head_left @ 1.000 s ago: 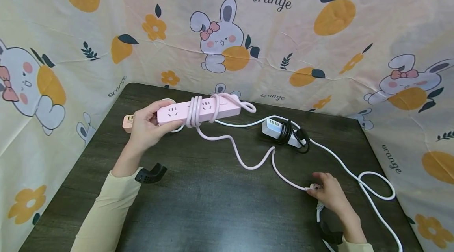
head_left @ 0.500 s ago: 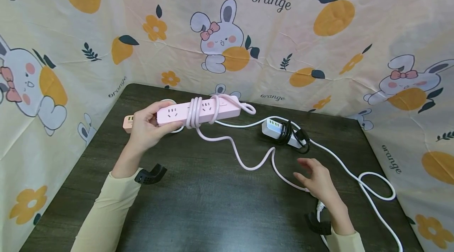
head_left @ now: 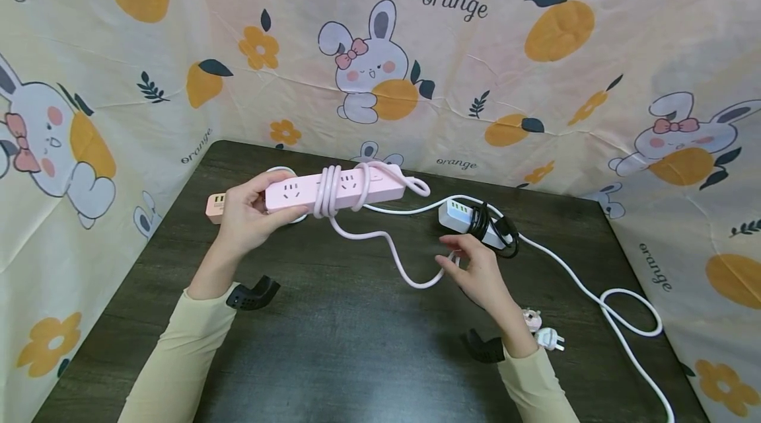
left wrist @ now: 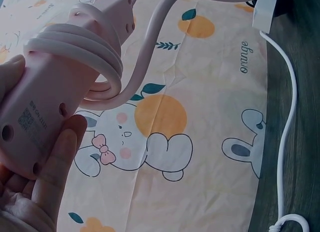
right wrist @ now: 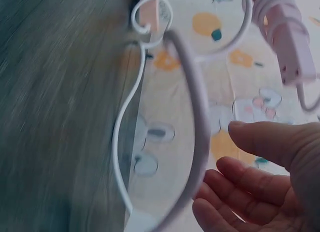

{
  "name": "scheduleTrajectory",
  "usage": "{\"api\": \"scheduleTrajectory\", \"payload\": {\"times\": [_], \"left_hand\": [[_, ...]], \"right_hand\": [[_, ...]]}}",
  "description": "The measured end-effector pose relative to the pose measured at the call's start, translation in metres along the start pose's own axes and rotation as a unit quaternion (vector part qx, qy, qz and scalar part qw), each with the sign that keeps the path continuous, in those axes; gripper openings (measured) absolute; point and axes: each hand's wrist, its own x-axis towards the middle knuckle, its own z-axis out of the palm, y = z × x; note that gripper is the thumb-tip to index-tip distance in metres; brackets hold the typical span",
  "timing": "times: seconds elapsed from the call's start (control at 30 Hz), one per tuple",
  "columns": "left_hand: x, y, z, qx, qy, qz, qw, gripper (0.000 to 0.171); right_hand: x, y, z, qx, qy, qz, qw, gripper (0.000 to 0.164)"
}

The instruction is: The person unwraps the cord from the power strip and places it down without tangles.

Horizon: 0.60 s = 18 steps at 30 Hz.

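Observation:
My left hand [head_left: 246,215] grips one end of a pink power strip [head_left: 291,193], held up above the table. Its pale pink cord [head_left: 355,235] is wound several times round the strip's middle, and a loose length runs down to the right. In the left wrist view, thumb and fingers clasp the strip's underside [left wrist: 30,117]. At the loose cord is my right hand [head_left: 478,274], thumb and fingers parted. The right wrist view shows the cord [right wrist: 200,132] passing right by the fingertips, with the fingers relaxed and not closed round it.
A white power strip [head_left: 458,215] wrapped in a black cable [head_left: 477,223] lies at the back right. A pink plug [head_left: 532,319] and a white plug [head_left: 549,340] lie by my right forearm. A white cord [head_left: 623,289] loops at the right. Behind my left hand is another pink block [head_left: 215,209].
My right hand has let go of the pink plug and moved left and away from me along the cord. The left hand with the power strip has barely moved.

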Motion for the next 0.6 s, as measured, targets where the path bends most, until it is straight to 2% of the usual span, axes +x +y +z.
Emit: {"api": "scheduleTrajectory", "payload": {"times": [0.2, 0.43, 0.6], "left_hand": [[0.0, -0.001, 0.0, 0.0, -0.003, 0.003, 1.0, 0.041], [-0.001, -0.001, 0.002, 0.004, -0.004, -0.011, 0.9999, 0.041], [-0.001, -0.003, 0.003, 0.001, -0.008, -0.004, 1.0, 0.041]], "right_hand": [[0.015, -0.018, 0.019, 0.036, -0.009, -0.025, 0.999, 0.032], [0.03, -0.029, 0.037, 0.086, -0.077, -0.073, 0.991, 0.041], [0.038, -0.034, 0.051, 0.125, -0.083, -0.094, 0.984, 0.032]]}}
